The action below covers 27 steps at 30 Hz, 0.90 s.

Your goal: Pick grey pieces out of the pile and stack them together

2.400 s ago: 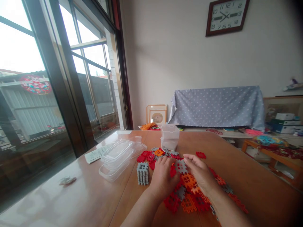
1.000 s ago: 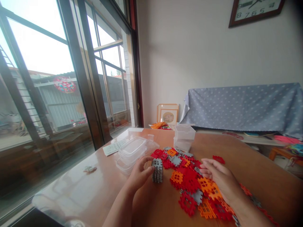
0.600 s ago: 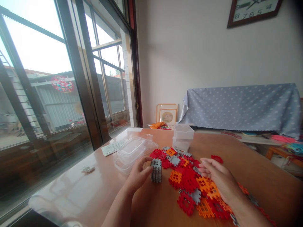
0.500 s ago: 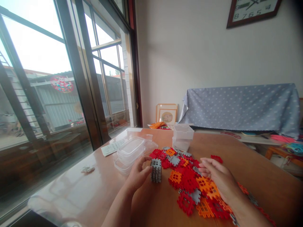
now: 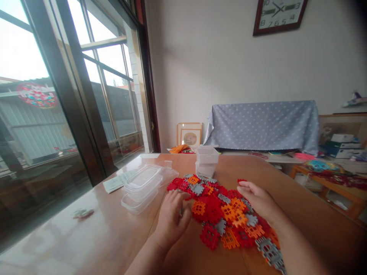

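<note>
A loose pile of red, orange and grey waffle-shaped plastic tiles (image 5: 218,214) lies spread on the wooden table (image 5: 100,236). My left hand (image 5: 172,215) sits at the pile's left edge, fingers curled round a grey stack of tiles. The hand hides nearly all of the stack; only a dark sliver shows at my fingertips. My right hand (image 5: 256,198) rests palm down on the right side of the pile, fingers stretched out, holding nothing. A single red tile (image 5: 241,181) lies just beyond its fingertips.
Clear plastic tubs with a lid (image 5: 140,187) stand left of the pile. Stacked small clear boxes (image 5: 206,162) stand behind it. A paper slip (image 5: 116,183) and a small grey scrap (image 5: 82,213) lie towards the window. Cloth-covered furniture (image 5: 263,124) stands beyond the table.
The view has swung right. My left hand now covers the grey stack, which earlier stood visible at its fingertips. My right hand stays on the pile.
</note>
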Each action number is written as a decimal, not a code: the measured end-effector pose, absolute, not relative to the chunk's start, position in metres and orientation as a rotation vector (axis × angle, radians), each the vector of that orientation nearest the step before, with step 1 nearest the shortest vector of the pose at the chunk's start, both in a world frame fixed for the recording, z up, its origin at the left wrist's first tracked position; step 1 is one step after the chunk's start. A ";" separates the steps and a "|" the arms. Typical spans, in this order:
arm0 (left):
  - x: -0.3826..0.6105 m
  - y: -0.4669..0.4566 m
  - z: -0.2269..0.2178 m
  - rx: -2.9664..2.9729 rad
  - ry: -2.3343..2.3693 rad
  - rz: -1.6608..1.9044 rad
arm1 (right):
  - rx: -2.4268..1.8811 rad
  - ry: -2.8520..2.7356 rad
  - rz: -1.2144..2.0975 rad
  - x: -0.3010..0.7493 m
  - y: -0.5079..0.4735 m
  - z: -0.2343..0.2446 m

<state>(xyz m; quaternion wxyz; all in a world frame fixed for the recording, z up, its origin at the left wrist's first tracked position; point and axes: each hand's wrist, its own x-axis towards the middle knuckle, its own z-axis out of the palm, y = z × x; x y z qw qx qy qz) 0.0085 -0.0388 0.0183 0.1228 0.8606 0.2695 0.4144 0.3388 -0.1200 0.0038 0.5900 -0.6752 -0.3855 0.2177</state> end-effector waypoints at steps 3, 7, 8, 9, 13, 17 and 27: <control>0.028 -0.058 0.020 2.596 0.640 0.936 | -1.625 -1.012 0.616 0.348 -0.131 0.000; 0.049 -0.070 0.009 2.618 0.590 0.672 | -1.714 -1.264 0.682 0.350 -0.142 -0.008; 0.053 -0.070 0.005 2.619 0.608 0.608 | -1.742 -1.328 0.667 0.349 -0.142 -0.012; 0.056 -0.069 0.000 2.620 0.625 0.539 | -1.774 -1.388 0.644 0.348 -0.141 -0.016; 0.066 -0.060 -0.017 2.601 0.702 0.341 | -1.885 -1.532 0.579 0.344 -0.128 -0.035; 0.073 -0.052 -0.023 2.600 0.756 0.349 | -1.885 -1.538 0.533 0.344 -0.114 -0.046; 0.096 -0.042 -0.010 2.668 0.796 0.505 | -1.658 -1.204 0.386 0.347 -0.089 -0.042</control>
